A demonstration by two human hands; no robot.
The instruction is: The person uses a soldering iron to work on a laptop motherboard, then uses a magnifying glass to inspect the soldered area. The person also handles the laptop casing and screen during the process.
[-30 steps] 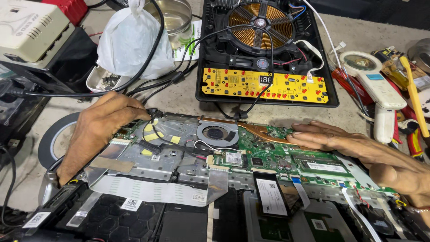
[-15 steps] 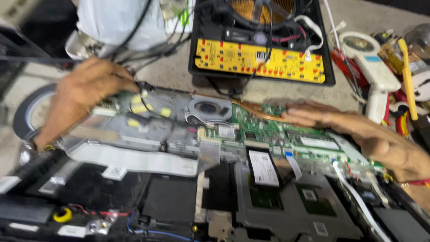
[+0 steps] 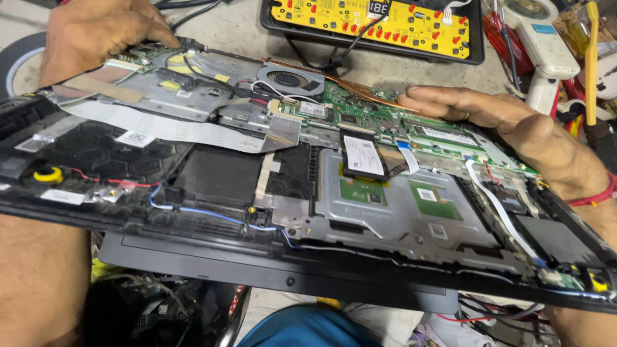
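Opened laptop chassis (image 3: 360, 212), green motherboard (image 3: 385, 119) exposed, lies tilted.

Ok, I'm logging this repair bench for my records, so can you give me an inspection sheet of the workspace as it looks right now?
Surface: grey bench top, mostly covered.
Job's things: opened laptop, bottom cover off; green motherboard, cooling fan, white ribbon cable exposed.
Clutter: yellow control board in a black tray, white handheld tool.
Hands: left hand presses the far-left corner; right hand lies flat on the motherboard.
Cables: black leads on the bench; blue wire inside the laptop.
Surroundings: roll of tape at left.
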